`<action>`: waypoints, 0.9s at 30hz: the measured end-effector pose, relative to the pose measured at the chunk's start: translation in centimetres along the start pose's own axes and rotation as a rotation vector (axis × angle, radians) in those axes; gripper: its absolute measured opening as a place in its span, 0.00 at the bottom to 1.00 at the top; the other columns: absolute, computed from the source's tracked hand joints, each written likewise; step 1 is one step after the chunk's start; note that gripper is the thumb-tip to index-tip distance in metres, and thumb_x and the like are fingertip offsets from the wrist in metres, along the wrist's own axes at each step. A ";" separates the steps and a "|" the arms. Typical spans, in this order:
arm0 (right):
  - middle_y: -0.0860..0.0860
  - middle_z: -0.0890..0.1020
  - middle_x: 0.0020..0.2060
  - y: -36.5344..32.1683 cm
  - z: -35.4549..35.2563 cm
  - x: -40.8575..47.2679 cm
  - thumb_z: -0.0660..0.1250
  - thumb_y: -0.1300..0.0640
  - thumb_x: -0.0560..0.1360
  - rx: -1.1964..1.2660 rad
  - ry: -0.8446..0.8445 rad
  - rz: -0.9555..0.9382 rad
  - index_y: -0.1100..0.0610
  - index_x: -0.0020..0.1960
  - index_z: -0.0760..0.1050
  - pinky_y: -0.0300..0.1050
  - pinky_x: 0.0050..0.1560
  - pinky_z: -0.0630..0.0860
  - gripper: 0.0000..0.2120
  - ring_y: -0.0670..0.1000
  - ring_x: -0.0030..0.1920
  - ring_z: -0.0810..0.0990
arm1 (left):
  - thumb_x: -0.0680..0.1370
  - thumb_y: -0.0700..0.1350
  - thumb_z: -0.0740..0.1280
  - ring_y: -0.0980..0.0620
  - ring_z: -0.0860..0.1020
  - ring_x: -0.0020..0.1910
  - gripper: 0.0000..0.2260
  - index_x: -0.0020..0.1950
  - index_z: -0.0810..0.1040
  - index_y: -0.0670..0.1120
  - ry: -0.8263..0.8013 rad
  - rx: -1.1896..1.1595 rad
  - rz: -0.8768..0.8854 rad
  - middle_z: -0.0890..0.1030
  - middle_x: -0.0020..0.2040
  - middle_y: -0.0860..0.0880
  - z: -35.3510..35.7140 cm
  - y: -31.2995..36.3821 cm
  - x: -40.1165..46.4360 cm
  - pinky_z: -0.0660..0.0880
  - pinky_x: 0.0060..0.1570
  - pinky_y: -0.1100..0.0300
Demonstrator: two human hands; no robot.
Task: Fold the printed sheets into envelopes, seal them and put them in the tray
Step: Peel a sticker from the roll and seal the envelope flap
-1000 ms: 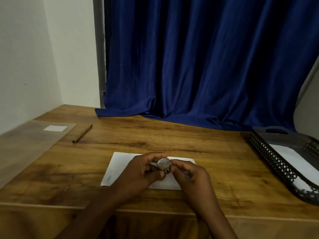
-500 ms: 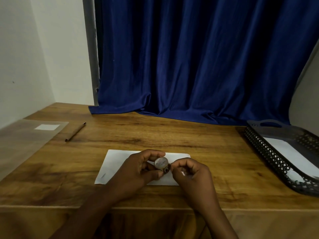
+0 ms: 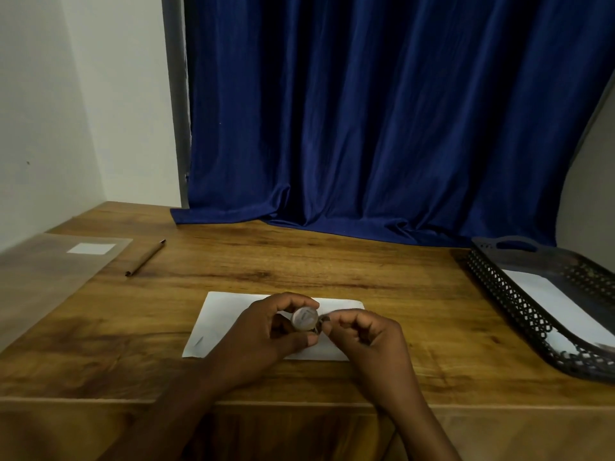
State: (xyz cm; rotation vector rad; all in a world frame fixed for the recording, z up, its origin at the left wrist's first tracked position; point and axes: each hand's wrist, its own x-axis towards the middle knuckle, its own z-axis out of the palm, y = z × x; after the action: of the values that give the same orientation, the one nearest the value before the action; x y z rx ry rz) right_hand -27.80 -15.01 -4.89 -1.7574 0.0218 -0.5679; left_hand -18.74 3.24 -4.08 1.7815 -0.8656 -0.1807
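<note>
While the left hand (image 3: 266, 331) grips a small tape roll (image 3: 303, 318), the right hand (image 3: 366, 334) pinches its end directly above the folded sheet (image 3: 226, 321), whose long axis lies left-right.

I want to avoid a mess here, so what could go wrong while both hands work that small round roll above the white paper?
Left hand grips the small round roll; right hand pinches at its edge. It could slip onto the white paper and shift it. Whatever peels off might stick to fingers, not paper. The tray sits far right, so the later carry could drop it.
</note>
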 end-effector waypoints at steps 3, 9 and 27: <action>0.50 0.88 0.41 -0.3 -0.1 -0.1 0.74 0.59 0.75 0.000 0.030 -0.021 0.50 0.44 0.87 0.52 0.45 0.80 0.04 0.53 0.43 0.85 | 0.73 0.47 0.77 0.52 0.83 0.53 0.16 0.59 0.81 0.58 0.012 -0.016 -0.011 0.82 0.57 0.60 0.1 -0.2 0.1 0.82 0.53 0.49; 0.58 0.85 0.38 -0.4 -0.4 -0.1 0.74 0.59 0.75 0.085 0.058 -0.010 0.53 0.43 0.86 0.51 0.41 0.75 0.04 0.56 0.39 0.81 | 0.75 0.45 0.75 0.51 0.84 0.51 0.15 0.60 0.80 0.54 0.040 -0.084 -0.040 0.84 0.55 0.55 0.1 -0.5 0.2 0.83 0.52 0.49; 0.42 0.88 0.41 -0.8 -0.5 -0.2 0.73 0.56 0.75 -0.125 0.017 0.035 0.43 0.42 0.86 0.44 0.49 0.80 0.09 0.42 0.43 0.85 | 0.74 0.44 0.78 0.54 0.84 0.51 0.20 0.62 0.79 0.56 0.355 -0.014 0.009 0.85 0.54 0.56 -4.9 -0.9 -0.9 0.80 0.50 0.61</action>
State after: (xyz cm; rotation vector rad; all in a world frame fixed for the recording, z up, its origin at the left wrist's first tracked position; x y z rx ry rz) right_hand -28.42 -15.14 -4.14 -1.8700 0.1013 -0.5664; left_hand -16.41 7.69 -3.21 1.7279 -0.6137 0.1332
